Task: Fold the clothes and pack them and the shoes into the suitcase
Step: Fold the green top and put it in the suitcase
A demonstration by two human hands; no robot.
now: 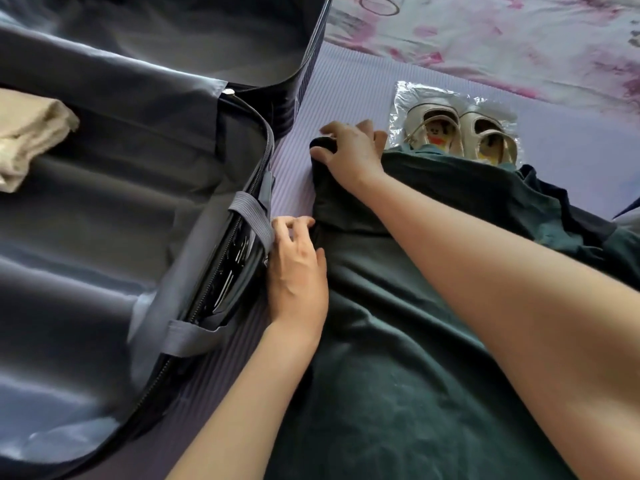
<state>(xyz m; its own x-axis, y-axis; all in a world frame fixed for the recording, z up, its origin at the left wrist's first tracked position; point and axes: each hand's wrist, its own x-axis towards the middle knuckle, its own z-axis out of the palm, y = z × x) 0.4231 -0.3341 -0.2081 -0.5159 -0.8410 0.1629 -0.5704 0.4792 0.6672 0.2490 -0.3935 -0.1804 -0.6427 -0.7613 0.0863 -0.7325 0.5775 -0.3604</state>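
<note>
A: Gripping the far corner of the dark green garment (pixel 398 306): right hand (pixel 349 150). Left hand (pixel 298 268) curls at its nearer edge, hold unclear.
B: It lies lengthwise on the mat (pixel 346 84); the open suitcase (pixel 138 140) is just left, left hand closest.

A ribbed lilac mat (pixel 349 84) carries an open suitcase (pixel 138 168), left, a dark green garment (pixel 398 306) spread beside it, and a clear plastic sheet (pixel 408 95) under cream shoes (pixel 460 133); a floral sheet (pixel 502 39) borders it.

Only a narrow strip of mat (pixel 294 133) lies free between suitcase (pixel 173 168) and green garment (pixel 398 306).
</note>
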